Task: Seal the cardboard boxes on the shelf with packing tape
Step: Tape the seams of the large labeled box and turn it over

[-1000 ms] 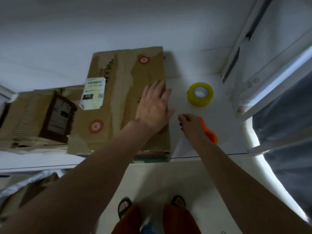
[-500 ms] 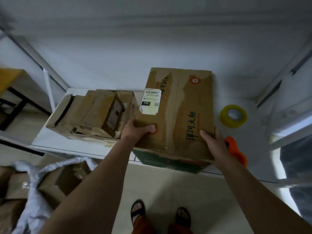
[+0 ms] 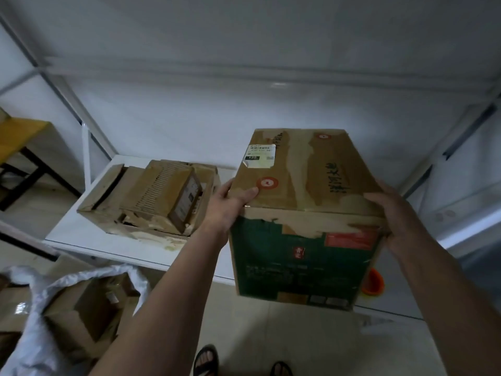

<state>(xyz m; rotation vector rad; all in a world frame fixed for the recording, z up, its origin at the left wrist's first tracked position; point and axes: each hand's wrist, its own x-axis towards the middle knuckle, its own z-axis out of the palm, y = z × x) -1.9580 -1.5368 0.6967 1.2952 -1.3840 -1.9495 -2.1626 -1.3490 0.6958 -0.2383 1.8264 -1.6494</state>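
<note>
- While both hands hold it, the tall box [image 3: 303, 213] sits right of centre, apparently lifted off the shelf [image 3: 108, 240].
- Left hand [image 3: 230, 202]: thumb curled on top.
- Right hand [image 3: 390, 213]: fingers wrapped round the right edge.
- Step, judged: repositioning; next calls for setting down, then tape, which is unseen.
- Crushed box [image 3: 151, 196]: left of centre, on the shelf.

cardboard box [image 3: 303, 185] now tipped up off the shelf [image 3: 81, 237] front edge, green side facing camera; left hand [image 3: 230, 202] and right hand [image 3: 393, 213] gripping its top corners (yellow tape roll now hidden).
</note>
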